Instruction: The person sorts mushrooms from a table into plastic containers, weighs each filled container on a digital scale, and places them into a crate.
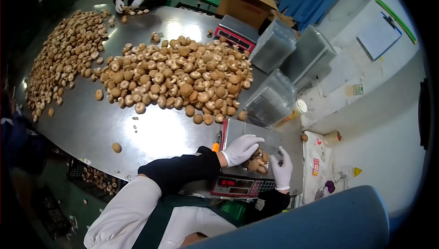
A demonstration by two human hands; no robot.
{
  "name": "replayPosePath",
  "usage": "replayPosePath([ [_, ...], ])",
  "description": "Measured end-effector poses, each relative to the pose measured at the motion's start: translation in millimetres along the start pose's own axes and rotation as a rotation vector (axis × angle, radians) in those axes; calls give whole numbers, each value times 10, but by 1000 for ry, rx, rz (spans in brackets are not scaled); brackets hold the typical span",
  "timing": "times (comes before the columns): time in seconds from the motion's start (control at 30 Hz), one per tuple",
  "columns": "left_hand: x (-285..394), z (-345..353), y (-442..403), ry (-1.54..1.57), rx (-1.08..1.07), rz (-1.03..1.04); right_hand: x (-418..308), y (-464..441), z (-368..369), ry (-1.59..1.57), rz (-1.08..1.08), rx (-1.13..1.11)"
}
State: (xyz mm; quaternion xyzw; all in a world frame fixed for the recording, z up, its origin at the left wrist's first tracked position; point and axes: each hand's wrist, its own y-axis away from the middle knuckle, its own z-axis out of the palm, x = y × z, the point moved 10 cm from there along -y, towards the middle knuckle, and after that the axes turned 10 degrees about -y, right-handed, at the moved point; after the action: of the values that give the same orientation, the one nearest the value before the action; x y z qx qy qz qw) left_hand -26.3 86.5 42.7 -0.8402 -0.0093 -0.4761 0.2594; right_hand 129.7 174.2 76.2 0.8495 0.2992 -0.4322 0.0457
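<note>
Plain white gloves [283, 175] on both the left hand [241, 150] and right hand [281, 166], black oversleeves [187, 171] that look kinda wrinkly, baggy white long-sleeved top [125, 210] lower left of frame, plus a dark green apron strap [156, 224] over it.

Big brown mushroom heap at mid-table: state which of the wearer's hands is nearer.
Left. The white-gloved left hand is below the right end of the big brown mushroom heap in view, not touching it; the white-gloved right hand is farther down and right.
</note>
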Motion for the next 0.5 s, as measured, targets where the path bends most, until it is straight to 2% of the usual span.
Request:
replayPosePath([
  [0.07,28,-417,165,40,95,-20,135,-66,87,-132,-65,139],
  [0.1,131,-414,180,65,155,-4,9,-169,-160,-38,-237,135],
  [0.17,-47,-752,584,-41,105,-45,50,-101,201,209,-395,25],
  [0.2,-103,-1118,837,-169,188,-22,96,-98,454,199,-347,-54],
  [0.23,-215,-1326,1083,-234,188,-91,165,-89,542,233,-306,-149],
  [0.3,-532,-1786,1686,-398,274,-214,612,-117,497,90,-167,17],
  [0.33,-662,-2016,2022,-522,348,-296,481,-130,604,73,-182,-17],
  [0.4,-852,-2414,2673,-809,420,-488,-113,26,341,264,-307,246],
  [0.43,-926,-2544,2961,-966,418,-602,-358,54,461,264,-318,234],
  [0.5,-1076,-2743,3443,-1091,387,-832,-672,16,775,-185,-189,153],
])
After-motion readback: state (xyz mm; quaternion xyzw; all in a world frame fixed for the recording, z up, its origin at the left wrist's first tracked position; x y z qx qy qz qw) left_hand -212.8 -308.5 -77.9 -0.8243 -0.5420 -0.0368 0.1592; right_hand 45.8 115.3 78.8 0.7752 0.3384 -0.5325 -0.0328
